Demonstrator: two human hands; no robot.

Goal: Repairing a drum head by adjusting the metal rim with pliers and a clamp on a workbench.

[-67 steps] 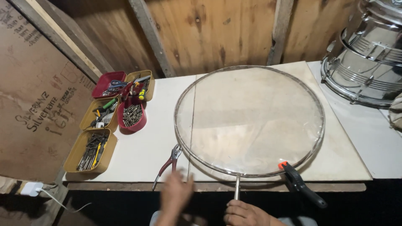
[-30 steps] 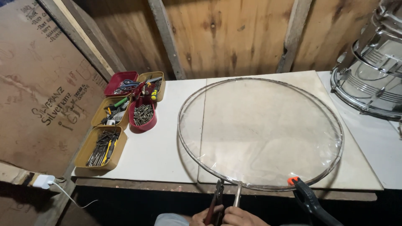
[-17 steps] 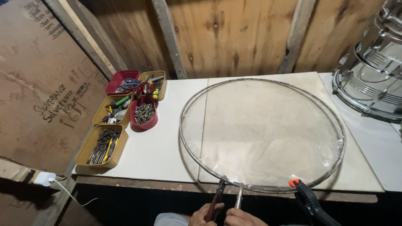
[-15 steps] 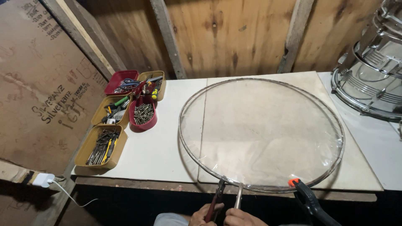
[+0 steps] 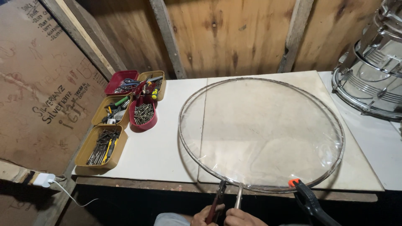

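Note:
A large round metal hoop [image 5: 181, 134] with clear film stretched over it lies flat on the white table [image 5: 161, 150]. A short metal rod [image 5: 238, 196] sticks out from the hoop's near rim, over the table edge. My left hand [image 5: 206, 216] grips red-handled pliers [image 5: 218, 196], whose jaws meet the rim just left of the rod. My right hand [image 5: 243, 218] is closed around the rod's lower end. Both hands are partly cut off by the bottom of the view.
A black spring clamp [image 5: 309, 201] with an orange tip bites the rim on the near right. Yellow trays [image 5: 100, 146] and a red bowl [image 5: 143, 115] of screws and tools sit at the left. Chrome drum shells [image 5: 372, 71] stand at the right. Wooden wall behind.
The pliers lay on the table left of the hoop with my left hand reaching for them; now my left hand holds them at the rim beside the rod. The view has tilted up.

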